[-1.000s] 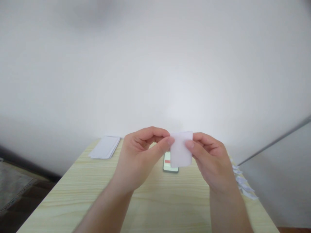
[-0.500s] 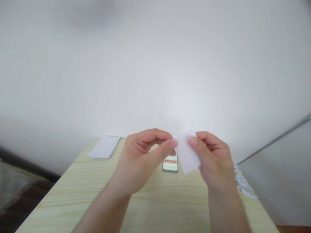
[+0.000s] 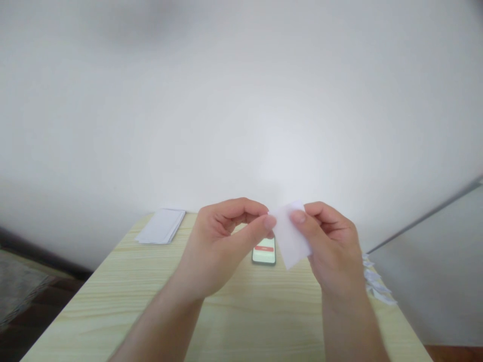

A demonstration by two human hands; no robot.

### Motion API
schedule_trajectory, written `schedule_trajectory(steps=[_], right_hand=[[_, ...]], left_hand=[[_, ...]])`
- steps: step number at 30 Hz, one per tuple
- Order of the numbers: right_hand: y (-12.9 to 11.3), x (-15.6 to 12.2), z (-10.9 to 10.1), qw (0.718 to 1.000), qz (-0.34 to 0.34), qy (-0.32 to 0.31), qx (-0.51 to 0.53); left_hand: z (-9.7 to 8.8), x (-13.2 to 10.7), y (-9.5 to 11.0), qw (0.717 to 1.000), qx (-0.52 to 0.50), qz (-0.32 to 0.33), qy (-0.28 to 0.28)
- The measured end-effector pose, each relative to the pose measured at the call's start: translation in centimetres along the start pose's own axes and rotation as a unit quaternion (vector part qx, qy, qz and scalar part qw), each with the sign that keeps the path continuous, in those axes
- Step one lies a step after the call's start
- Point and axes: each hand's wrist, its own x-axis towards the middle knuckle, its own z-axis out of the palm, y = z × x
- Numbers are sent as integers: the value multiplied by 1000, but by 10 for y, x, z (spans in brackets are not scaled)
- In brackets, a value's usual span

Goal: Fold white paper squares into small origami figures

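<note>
Both of my hands are raised over a light wooden table [image 3: 241, 311] and pinch one small white paper slip [image 3: 291, 240]. My left hand [image 3: 222, 246] grips the slip's upper left corner between thumb and fingers. My right hand [image 3: 328, 246] pinches its right edge with the thumb on the front. The slip hangs tilted, its lower corner pointing down. Behind it a phone [image 3: 264, 251] lies flat on the table, its screen lit with a red bar.
A stack of white paper sheets [image 3: 160, 227] lies at the table's far left corner. Several small white paper pieces [image 3: 375, 286] are heaped at the right edge. A white wall stands right behind the table. Dark floor shows at the left.
The slip has turned from upright to tilted, its lower end swung rightward. My hands have stayed almost in place, and more of the phone screen shows.
</note>
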Motion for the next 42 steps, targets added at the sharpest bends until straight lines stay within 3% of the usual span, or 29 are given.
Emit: schedule_trajectory(steps=[5,16,24,34,42], right_hand=[[-2,0,4,999,-15,0,-30],[-2,6,-1,997,-38,-16,-60],[-3,9,-10,982,-1,-101,-159],[7,11,-10,988,61,-134,-57],[8,12,-12,987,47,-127,-91]], left_hand=[[1,2,0,1000,-14,-15,-10],[-5,4,-3,997,66,8,-31],[-6,10,-8,998,44,26,30],[-3,10,-9,999,-42,-19,20],[-3,11,-4,1000,12,-20,-16]])
